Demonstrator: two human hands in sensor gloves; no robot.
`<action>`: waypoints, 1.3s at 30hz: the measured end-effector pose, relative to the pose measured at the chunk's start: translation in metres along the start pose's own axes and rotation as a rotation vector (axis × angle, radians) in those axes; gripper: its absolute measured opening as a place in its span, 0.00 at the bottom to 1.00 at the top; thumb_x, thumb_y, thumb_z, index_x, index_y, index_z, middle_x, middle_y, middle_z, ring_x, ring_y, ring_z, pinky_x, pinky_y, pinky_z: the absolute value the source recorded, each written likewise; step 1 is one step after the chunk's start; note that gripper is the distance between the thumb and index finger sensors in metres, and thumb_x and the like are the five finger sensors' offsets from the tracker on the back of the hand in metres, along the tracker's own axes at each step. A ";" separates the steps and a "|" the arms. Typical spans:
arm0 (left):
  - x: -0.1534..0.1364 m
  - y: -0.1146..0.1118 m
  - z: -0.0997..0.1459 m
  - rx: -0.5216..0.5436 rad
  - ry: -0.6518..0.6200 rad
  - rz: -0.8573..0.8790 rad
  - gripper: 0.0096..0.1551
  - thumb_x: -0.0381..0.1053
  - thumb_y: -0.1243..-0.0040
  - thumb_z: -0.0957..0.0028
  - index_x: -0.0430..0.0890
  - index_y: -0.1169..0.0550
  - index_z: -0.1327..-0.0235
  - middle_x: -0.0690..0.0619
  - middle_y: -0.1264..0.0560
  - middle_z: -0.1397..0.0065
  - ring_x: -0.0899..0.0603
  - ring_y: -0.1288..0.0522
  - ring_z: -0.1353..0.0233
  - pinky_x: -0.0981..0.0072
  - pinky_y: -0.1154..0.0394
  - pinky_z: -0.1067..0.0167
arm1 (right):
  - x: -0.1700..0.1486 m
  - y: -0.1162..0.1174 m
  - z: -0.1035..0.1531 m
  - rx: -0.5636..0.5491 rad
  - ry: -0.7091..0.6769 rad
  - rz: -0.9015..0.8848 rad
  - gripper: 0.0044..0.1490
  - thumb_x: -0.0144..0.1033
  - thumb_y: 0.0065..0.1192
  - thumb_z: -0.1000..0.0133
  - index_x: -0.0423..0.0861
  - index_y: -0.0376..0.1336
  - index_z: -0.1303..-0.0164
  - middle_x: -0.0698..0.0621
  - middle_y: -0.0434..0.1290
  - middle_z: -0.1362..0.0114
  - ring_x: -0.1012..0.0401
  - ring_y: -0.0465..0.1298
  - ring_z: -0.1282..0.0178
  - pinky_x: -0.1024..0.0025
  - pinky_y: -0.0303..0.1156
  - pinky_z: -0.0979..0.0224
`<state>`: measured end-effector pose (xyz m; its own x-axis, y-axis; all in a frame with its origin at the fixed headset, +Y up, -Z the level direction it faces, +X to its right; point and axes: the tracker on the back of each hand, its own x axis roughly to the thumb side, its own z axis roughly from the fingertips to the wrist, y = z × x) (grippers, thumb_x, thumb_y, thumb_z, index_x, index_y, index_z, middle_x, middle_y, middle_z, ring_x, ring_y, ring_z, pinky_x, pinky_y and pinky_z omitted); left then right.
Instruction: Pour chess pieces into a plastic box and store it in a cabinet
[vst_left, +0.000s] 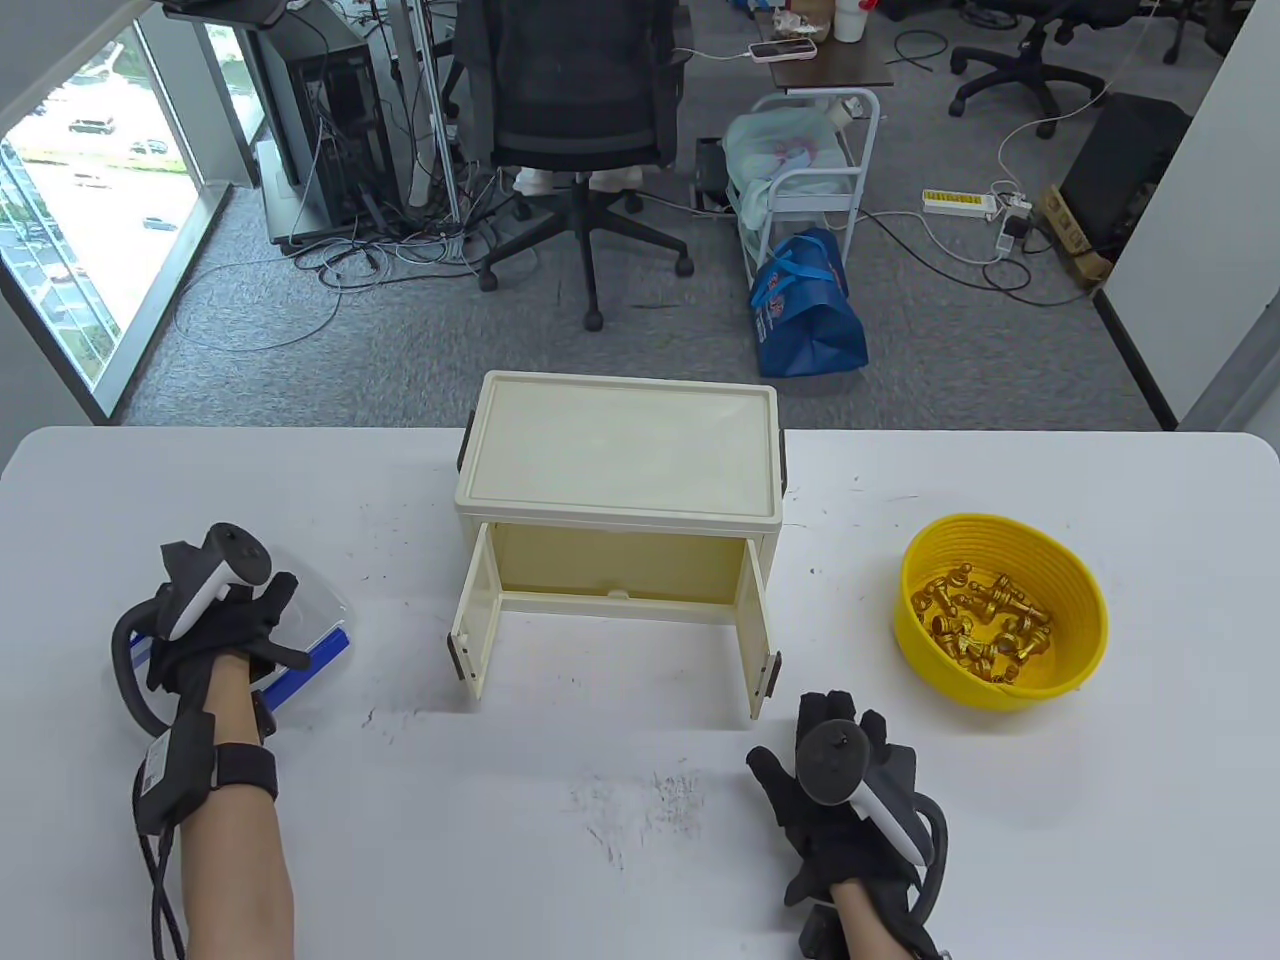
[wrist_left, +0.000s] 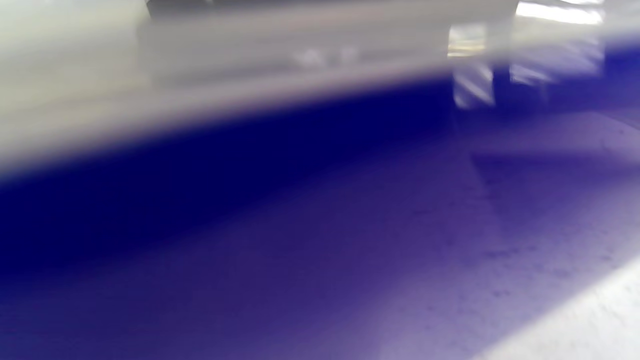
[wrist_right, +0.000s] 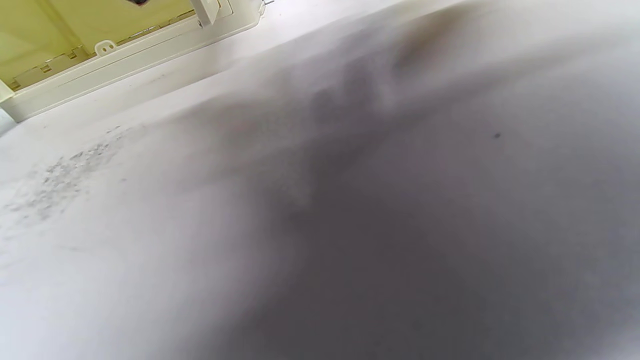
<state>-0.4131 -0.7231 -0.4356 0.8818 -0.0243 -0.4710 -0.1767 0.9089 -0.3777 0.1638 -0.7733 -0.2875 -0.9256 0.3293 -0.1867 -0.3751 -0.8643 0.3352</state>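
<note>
A clear plastic box (vst_left: 325, 608) with a blue part (vst_left: 325, 648) lies on the table at the left. My left hand (vst_left: 285, 625) rests on top of it with the fingers spread; no closed grip shows. The left wrist view is a blur of blue. A yellow bowl (vst_left: 1085, 640) at the right holds several gold chess pieces (vst_left: 985, 625). A cream cabinet (vst_left: 620, 450) stands in the middle with both doors open and nothing visible inside. My right hand (vst_left: 790, 730) lies flat and empty on the table in front of its right door. The cabinet's lower edge shows in the right wrist view (wrist_right: 100, 55).
The white table (vst_left: 600, 820) has scuff marks in front of the cabinet. The open left door (vst_left: 470, 620) and right door (vst_left: 760, 630) stick out toward me. Beyond the far edge are an office chair, cables and a blue bag on the floor.
</note>
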 end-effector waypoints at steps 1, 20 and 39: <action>0.000 -0.001 0.003 -0.003 -0.001 -0.003 0.50 0.72 0.71 0.31 0.47 0.58 0.04 0.40 0.53 0.03 0.28 0.53 0.09 0.28 0.53 0.20 | 0.000 -0.001 0.001 -0.003 -0.004 -0.006 0.53 0.65 0.46 0.37 0.47 0.35 0.12 0.42 0.35 0.08 0.35 0.38 0.12 0.31 0.41 0.20; 0.015 -0.022 0.109 -0.254 -0.207 -0.198 0.49 0.64 0.60 0.27 0.37 0.57 0.07 0.32 0.49 0.05 0.22 0.44 0.13 0.25 0.41 0.24 | 0.009 -0.006 0.017 -0.054 -0.079 0.038 0.53 0.64 0.46 0.37 0.46 0.36 0.12 0.41 0.37 0.08 0.34 0.41 0.13 0.30 0.44 0.21; 0.128 -0.065 0.197 -0.252 -0.462 -0.363 0.57 0.73 0.55 0.40 0.29 0.36 0.15 0.35 0.22 0.28 0.35 0.16 0.41 0.54 0.16 0.47 | 0.001 -0.009 0.018 -0.028 -0.053 -0.007 0.52 0.64 0.46 0.37 0.45 0.37 0.12 0.40 0.39 0.09 0.34 0.42 0.13 0.31 0.46 0.21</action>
<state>-0.2027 -0.7038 -0.3146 0.9924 -0.0796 0.0933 0.1213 0.7492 -0.6512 0.1652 -0.7578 -0.2742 -0.9247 0.3544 -0.1391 -0.3805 -0.8720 0.3079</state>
